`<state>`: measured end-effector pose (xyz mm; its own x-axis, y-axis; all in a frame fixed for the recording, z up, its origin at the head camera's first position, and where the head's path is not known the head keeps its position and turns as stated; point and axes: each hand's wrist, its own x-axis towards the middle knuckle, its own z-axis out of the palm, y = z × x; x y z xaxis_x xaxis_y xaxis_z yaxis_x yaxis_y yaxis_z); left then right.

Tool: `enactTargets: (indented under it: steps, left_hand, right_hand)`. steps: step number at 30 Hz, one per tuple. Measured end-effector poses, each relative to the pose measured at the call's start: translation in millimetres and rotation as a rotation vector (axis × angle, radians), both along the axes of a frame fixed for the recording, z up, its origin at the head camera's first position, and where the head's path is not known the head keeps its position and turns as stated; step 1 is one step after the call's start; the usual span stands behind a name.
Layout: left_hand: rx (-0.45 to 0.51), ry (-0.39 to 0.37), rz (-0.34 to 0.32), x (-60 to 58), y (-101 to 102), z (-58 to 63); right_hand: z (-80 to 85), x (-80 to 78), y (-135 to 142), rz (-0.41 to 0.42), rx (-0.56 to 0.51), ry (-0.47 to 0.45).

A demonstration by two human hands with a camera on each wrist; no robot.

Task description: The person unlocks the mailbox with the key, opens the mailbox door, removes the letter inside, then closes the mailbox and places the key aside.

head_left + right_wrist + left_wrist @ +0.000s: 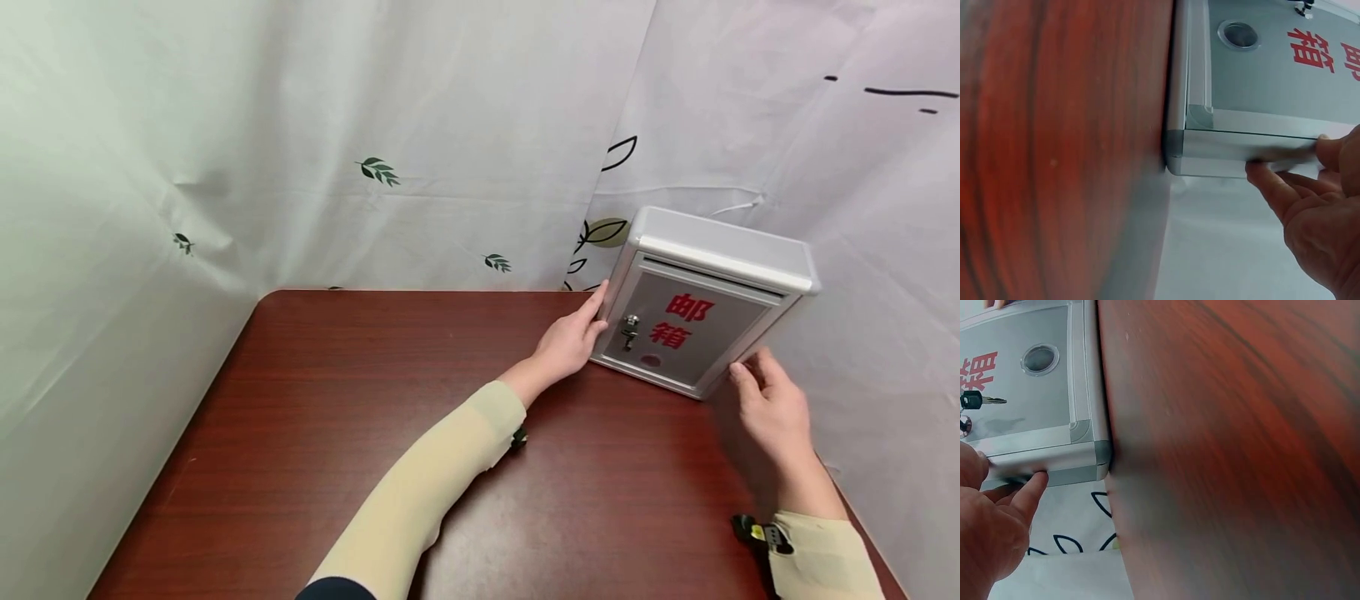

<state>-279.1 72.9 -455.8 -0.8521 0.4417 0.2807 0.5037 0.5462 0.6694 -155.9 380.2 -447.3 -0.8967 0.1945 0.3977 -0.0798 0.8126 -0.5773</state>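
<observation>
Status: the silver-grey rectangular metal mailbox [701,304] with red printed characters stands upright right of centre in the head view, at the far right part of the reddish-brown wood-grain tabletop [360,392]. The pale fabric curtain with leaf prints [450,117] hangs behind it. Both wrist views show its lower edge down at the tabletop; no lift visible.

Left hand [566,343] is on the side wall at frame-left: fingers fairly straight, laid along the metal, thumb toward the front edge. Right hand [776,408] is at the opposite side wall, low: fingers loosely bent, a fingertip touching the side, thumb near the front edge. The box sits between the two hands; neither wraps around it. Pressure: can't tell.

Done, as far as I read it: box on the tabletop, upright, front facing the wearer. Grey front door looks closed, small metal key with black head [972,399] hanging at the lock [632,320].

Left: the hands aren't off the box, so positioning looks near its end rather than finished. It sits slightly skewed to the tabletop's far edge; can't tell if that's final. Contents: not visible.
</observation>
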Motion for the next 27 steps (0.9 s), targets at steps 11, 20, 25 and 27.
enactTargets:
  steps: [11, 20, 25, 27]
  left_hand:
    - [0.043, 0.01, 0.033, 7.8, -37.0, -1.7]
    - [0.077, 0.041, 0.075, 11.3, -63.2, -3.3]
    - [0.098, 0.055, 0.092, 14.4, -76.2, -2.6]
    - [0.102, 0.057, 0.103, 15.6, -81.3, -2.7]
  right_hand:
    - [1.4, -9.8, -24.1, 0.11, -0.065, -0.053]
    - [1.7, -18.4, -45.1, 0.196, -0.103, 0.007]
    - [-0.2, -23.7, -55.6, 0.214, -0.113, 0.016]
    - [-0.5, -25.6, -59.7, 0.223, -0.112, 0.019]
